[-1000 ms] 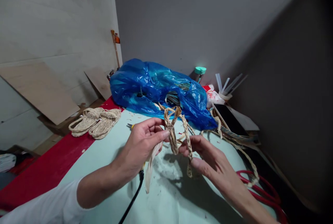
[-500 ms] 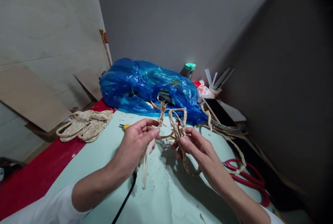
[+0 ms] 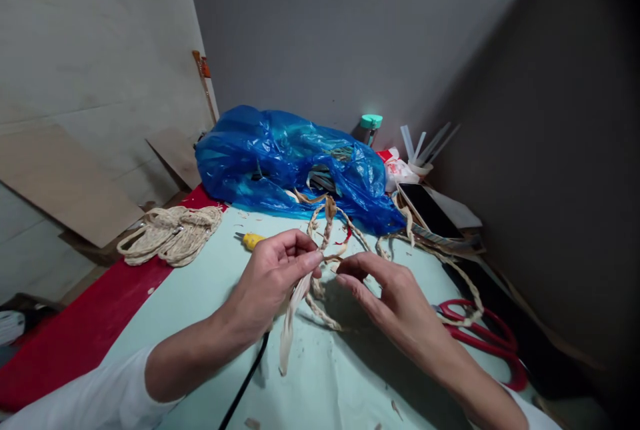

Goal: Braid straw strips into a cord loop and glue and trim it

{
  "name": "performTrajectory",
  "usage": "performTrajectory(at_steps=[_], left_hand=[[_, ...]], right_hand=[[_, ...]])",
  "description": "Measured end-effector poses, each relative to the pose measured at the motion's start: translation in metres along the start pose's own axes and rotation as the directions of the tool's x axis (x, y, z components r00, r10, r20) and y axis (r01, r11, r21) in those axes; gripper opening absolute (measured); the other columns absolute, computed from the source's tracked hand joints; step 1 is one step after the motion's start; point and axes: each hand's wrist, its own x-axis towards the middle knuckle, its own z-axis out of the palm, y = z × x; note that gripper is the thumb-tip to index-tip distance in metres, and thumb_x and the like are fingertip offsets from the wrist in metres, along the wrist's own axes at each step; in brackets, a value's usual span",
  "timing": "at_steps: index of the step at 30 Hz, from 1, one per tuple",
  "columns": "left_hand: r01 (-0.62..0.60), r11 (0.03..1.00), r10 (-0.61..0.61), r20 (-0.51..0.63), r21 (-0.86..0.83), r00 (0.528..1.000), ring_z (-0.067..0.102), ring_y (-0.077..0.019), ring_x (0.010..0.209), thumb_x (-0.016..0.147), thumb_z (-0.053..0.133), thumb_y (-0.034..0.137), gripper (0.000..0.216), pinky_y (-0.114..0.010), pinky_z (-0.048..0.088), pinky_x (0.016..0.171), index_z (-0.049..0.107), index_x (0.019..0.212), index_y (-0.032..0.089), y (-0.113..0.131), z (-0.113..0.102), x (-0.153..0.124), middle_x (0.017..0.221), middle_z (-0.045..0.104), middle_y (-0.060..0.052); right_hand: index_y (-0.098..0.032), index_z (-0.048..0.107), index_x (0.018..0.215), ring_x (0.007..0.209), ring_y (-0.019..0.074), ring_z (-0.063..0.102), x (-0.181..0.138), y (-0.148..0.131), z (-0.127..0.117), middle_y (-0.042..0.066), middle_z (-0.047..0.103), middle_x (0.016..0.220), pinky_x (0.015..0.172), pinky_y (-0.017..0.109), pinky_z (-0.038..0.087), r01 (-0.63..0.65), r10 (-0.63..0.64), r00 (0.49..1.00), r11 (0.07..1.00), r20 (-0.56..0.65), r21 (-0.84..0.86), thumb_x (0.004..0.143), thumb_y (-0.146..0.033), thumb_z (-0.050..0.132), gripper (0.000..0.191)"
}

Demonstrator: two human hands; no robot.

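My left hand (image 3: pixel 273 277) pinches a braided straw cord (image 3: pixel 327 213) between thumb and forefinger, with loose pale strips (image 3: pixel 289 330) hanging below it. My right hand (image 3: pixel 387 293) is beside it with fingers curled, its thumb and forefinger closed on the same braid near the left fingertips. The braid loops up above both hands and trails down onto the pale green table top (image 3: pixel 325 377).
A blue plastic bag (image 3: pixel 280 157) lies behind the hands. Red scissors (image 3: pixel 483 337) and a phone (image 3: pixel 430 210) are at right, more braid (image 3: pixel 455 270) beside them. A coil of woven straw (image 3: pixel 173 233) sits at left on red cloth (image 3: pixel 75 337). A black cable (image 3: pixel 245 383) runs under my left wrist.
The braid loop has come down lower and my right hand has shifted from gripping the braid's side to meeting my left fingertips. The view has tilted slightly.
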Motion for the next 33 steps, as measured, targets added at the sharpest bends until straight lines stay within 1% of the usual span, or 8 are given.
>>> performTrajectory(at_steps=[4, 7, 9, 14, 18, 24, 28, 33], left_hand=[[-0.020, 0.995, 0.013, 0.077, 0.098, 0.997, 0.048, -0.0067, 0.055, 0.079, 0.070, 0.027, 0.016, -0.019, 0.035, 0.050, 0.061, 0.077, 0.014, 0.000, 0.004, -0.004, 0.064, 0.057, 0.001], [0.002, 0.981, -0.033, 0.153, 0.193, 0.988, 0.049, -0.0071, 0.054, 0.079, 0.068, 0.025, 0.016, -0.018, 0.035, 0.050, 0.059, 0.072, 0.014, -0.002, 0.008, -0.007, 0.060, 0.055, 0.002], [0.057, 0.977, -0.097, 0.191, 0.204, 0.977, 0.044, -0.0060, 0.047, 0.080, 0.067, 0.028, 0.017, -0.018, 0.032, 0.044, 0.058, 0.075, 0.015, -0.004, 0.010, -0.008, 0.058, 0.054, 0.003], [0.131, 0.981, -0.161, 0.221, 0.143, 0.962, 0.031, -0.0016, 0.037, 0.079, 0.070, 0.036, 0.027, -0.016, 0.022, 0.036, 0.053, 0.076, 0.016, -0.007, 0.011, -0.008, 0.057, 0.057, 0.004], [0.161, 0.979, -0.187, 0.228, 0.126, 0.956, 0.031, -0.0001, 0.040, 0.076, 0.076, 0.033, 0.028, -0.014, 0.018, 0.038, 0.056, 0.079, 0.014, -0.005, 0.011, -0.008, 0.060, 0.062, 0.002], [0.164, 0.985, -0.171, 0.244, 0.049, 0.955, 0.036, -0.0010, 0.045, 0.087, 0.066, 0.033, 0.020, -0.013, 0.021, 0.042, 0.059, 0.088, 0.015, -0.007, 0.010, -0.010, 0.065, 0.063, 0.002], [0.208, 0.977, -0.190, 0.261, -0.043, 0.946, 0.026, 0.0004, 0.044, 0.092, 0.060, 0.042, 0.029, -0.014, 0.017, 0.042, 0.061, 0.086, 0.014, -0.008, 0.009, -0.011, 0.065, 0.061, 0.003], [0.088, 0.984, -0.118, 0.196, 0.156, 0.973, 0.035, -0.0010, 0.044, 0.086, 0.067, 0.028, 0.018, -0.015, 0.024, 0.041, 0.062, 0.076, 0.014, -0.006, 0.012, -0.011, 0.061, 0.062, 0.004]], right_hand=[[-0.022, 0.066, 0.116, 0.090, 0.0194, 0.065, -0.005, 0.000, 0.001, 0.006, 0.071, 0.103, 0.082, 0.031, 0.047, 0.028, 0.003, 0.975, 0.990, -0.223, 0.136, 0.096, -0.034, 0.057, 0.025], [-0.025, 0.071, 0.112, 0.085, 0.0184, 0.063, -0.007, -0.005, 0.001, 0.004, 0.072, 0.097, 0.078, 0.031, 0.047, 0.181, -0.135, 0.929, 0.978, -0.344, 0.104, 0.093, -0.025, 0.062, 0.020], [-0.025, 0.073, 0.107, 0.081, 0.0173, 0.061, -0.009, -0.009, 0.000, 0.003, 0.071, 0.091, 0.074, 0.031, 0.047, 0.285, -0.247, 0.899, 0.957, -0.362, 0.054, 0.092, -0.017, 0.063, 0.020], [-0.025, 0.072, 0.105, 0.080, 0.0168, 0.060, -0.012, -0.010, 0.001, 0.005, 0.068, 0.090, 0.070, 0.030, 0.048, 0.362, -0.387, 0.849, 0.922, -0.360, -0.138, 0.089, -0.006, 0.060, 0.028], [-0.015, 0.067, 0.109, 0.072, 0.0169, 0.058, -0.014, 0.003, -0.001, 0.010, 0.070, 0.090, 0.063, 0.030, 0.045, 0.474, -0.628, 0.718, 0.756, -0.300, -0.451, 0.086, 0.001, 0.056, 0.030], [-0.001, 0.059, 0.116, 0.078, 0.0231, 0.061, -0.013, 0.009, -0.007, 0.022, 0.069, 0.095, 0.065, 0.036, 0.050, 0.577, -0.756, 0.644, 0.579, -0.115, -0.577, 0.088, -0.001, 0.052, 0.029], [0.000, 0.059, 0.116, 0.083, 0.0247, 0.062, -0.012, 0.008, -0.009, 0.023, 0.069, 0.093, 0.065, 0.037, 0.053, 0.585, -0.770, 0.636, 0.520, -0.046, -0.622, 0.091, -0.001, 0.047, 0.027], [-0.001, 0.060, 0.116, 0.088, 0.0261, 0.065, -0.013, 0.006, -0.004, 0.023, 0.070, 0.095, 0.067, 0.038, 0.055, 0.595, -0.779, 0.625, 0.509, -0.040, -0.622, 0.092, -0.004, 0.048, 0.026]])
